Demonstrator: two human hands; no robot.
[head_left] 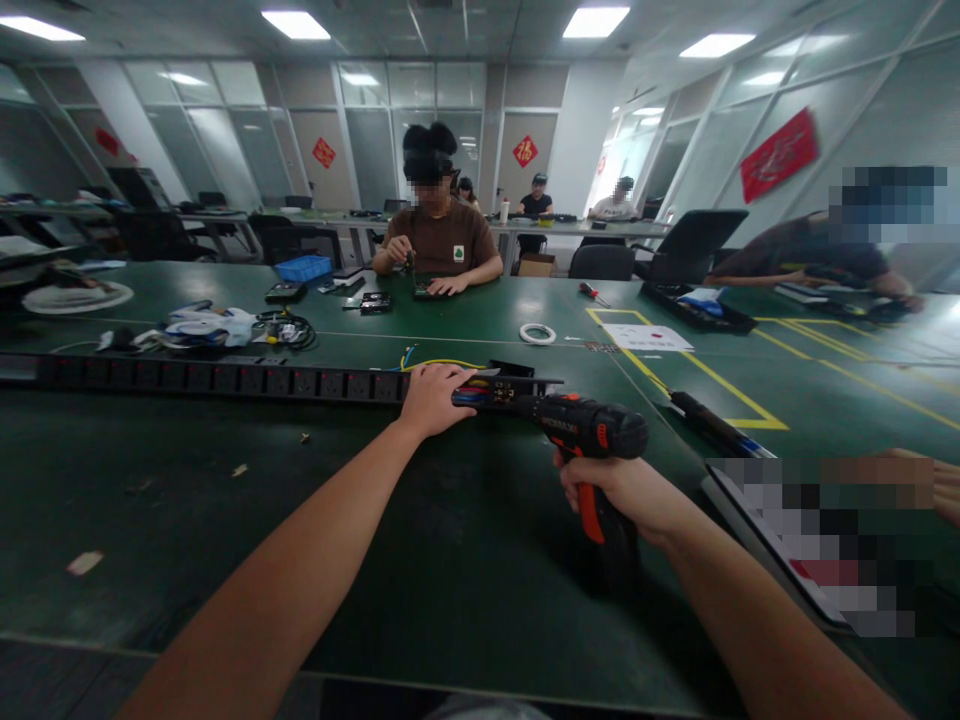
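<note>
A long black power strip with a row of sockets lies across the green table. My left hand is closed over its right part, thumb towards me and fingers on the far side. Just right of that hand the housing is open, with coloured wires and small brass-coloured parts showing inside. My right hand grips a black and orange cordless drill by its handle. The drill points left at the open end of the strip; whether its bit touches anything there I cannot tell.
Behind the strip lie a roll of white tape, a bundle of cables, a blue basket and a red screwdriver. A black tool lies at the right. Across the table a person handles small parts; another leans in at the right.
</note>
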